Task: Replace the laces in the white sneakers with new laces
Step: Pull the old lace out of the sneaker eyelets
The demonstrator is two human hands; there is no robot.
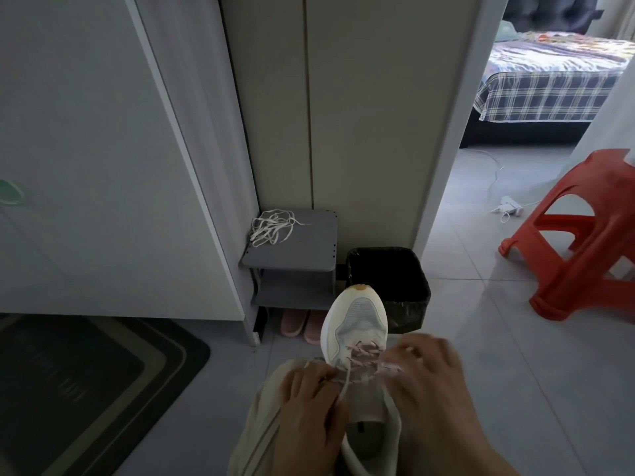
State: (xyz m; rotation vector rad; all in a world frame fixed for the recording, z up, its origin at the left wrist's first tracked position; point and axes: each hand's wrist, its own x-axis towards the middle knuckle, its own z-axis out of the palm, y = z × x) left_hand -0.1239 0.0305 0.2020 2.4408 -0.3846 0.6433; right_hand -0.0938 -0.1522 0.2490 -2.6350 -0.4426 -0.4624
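Observation:
A white sneaker [355, 321] lies on my lap, toe pointing away from me. A pale pink lace [364, 353] crosses its lower eyelets. My left hand [309, 403] pinches one lace end at the sneaker's left side. My right hand [426, 376], blurred, pinches the other lace end at the right side. A bundle of white laces [271, 226] lies on top of the small grey rack [309, 249].
A black bin [405, 280] stands just beyond the sneaker's toe. Pink slippers [302, 324] sit under the rack. A red plastic stool [580, 235] is on the right, a dark mat [86, 383] on the left, white cabinets [103, 149] behind.

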